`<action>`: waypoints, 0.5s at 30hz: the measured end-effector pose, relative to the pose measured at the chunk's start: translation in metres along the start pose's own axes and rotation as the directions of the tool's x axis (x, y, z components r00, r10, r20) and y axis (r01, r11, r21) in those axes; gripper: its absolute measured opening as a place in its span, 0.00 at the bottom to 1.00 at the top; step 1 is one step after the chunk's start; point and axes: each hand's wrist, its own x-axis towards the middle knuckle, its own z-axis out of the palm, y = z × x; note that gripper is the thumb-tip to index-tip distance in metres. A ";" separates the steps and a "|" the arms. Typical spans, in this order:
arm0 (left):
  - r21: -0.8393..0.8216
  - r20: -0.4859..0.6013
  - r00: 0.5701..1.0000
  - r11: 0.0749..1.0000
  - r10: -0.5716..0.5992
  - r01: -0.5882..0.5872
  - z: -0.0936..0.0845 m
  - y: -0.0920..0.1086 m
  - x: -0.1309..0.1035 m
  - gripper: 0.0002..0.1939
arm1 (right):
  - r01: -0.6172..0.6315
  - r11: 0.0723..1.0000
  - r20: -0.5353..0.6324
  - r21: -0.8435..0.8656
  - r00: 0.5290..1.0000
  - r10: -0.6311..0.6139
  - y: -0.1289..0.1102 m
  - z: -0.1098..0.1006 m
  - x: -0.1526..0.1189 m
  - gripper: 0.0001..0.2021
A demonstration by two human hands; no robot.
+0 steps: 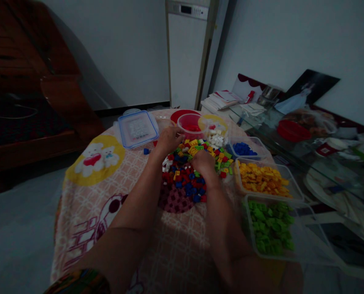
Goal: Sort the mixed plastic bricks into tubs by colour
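A mixed pile of small coloured bricks (185,175) lies on the patterned tablecloth (129,200). My left hand (169,141) is at the pile's upper left, beside a round clear tub (190,124) with red pieces; its fingers are bent, and what they hold, if anything, is too small to name. My right hand (203,162) reaches into the middle of the pile, its fingertips hidden among the bricks. White bricks (217,139) form a heap right of the tub. Clear boxes to the right hold blue bricks (243,149), yellow bricks (261,178) and green bricks (270,226).
A blue-rimmed lid (138,129) lies at the table's back left. Behind the round tub is a red plate (179,114). A glass table (280,143) on the right carries papers, a red bowl (294,130) and a cup. A wooden bench (59,98) stands at the left.
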 end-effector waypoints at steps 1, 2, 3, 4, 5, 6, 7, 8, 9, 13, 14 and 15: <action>0.006 0.000 1.000 1.000 0.003 -0.003 0.000 0.000 0.000 0.16 | 0.007 0.995 0.000 0.102 1.000 -0.008 0.006 -0.001 0.001 0.11; 0.012 -0.002 1.000 1.000 0.005 -0.005 0.000 -0.001 0.000 0.16 | 0.012 0.974 0.000 0.228 1.000 -0.012 0.011 -0.001 0.002 0.09; 0.017 -0.006 1.000 1.000 0.007 -0.007 0.000 -0.001 0.000 0.16 | 0.004 0.928 -0.007 0.372 1.000 -0.002 0.016 -0.001 0.003 0.09; 0.018 -0.009 1.000 1.000 0.008 -0.008 0.000 -0.001 0.001 0.16 | -0.021 0.852 -0.005 0.523 1.000 0.028 0.020 -0.001 0.004 0.09; 0.016 -0.011 1.000 1.000 0.008 -0.007 0.000 -0.001 0.001 0.16 | -0.040 0.747 -0.008 0.664 0.998 0.061 0.023 -0.001 0.005 0.08; 0.011 -0.010 1.000 1.000 0.005 -0.004 -0.001 -0.001 0.001 0.16 | -0.051 0.622 -0.013 0.782 0.995 0.098 0.026 -0.001 0.006 0.07; 0.004 -0.008 1.000 1.000 0.001 -0.001 -0.001 -0.001 0.001 0.16 | -0.049 0.492 -0.021 0.869 0.991 0.135 0.028 -0.001 0.007 0.05; -0.004 -0.005 1.000 1.000 -0.002 0.002 -0.001 -0.001 0.001 0.16 | -0.030 0.371 -0.035 0.928 0.985 0.168 0.030 0.000 0.008 0.03; -0.010 0.000 1.000 1.000 -0.004 0.004 -0.001 -0.001 0.001 0.16 | -0.002 0.266 -0.055 0.964 0.978 0.204 0.032 0.000 0.010 0.03; -0.021 -0.005 1.000 1.000 0.003 -0.003 0.000 -0.001 0.001 0.16 | 0.126 -0.004 -0.116 0.992 0.925 0.362 0.045 0.004 0.020 0.07; -0.025 -0.006 1.000 1.000 0.005 -0.005 0.000 -0.001 0.001 0.15 | 0.161 -0.047 -0.130 0.986 0.911 0.391 0.049 0.005 0.022 0.08; -0.030 -0.004 1.000 1.000 0.004 -0.004 0.000 -0.001 0.001 0.15 | 0.198 -0.083 -0.147 0.977 0.897 0.416 0.053 0.007 0.025 0.09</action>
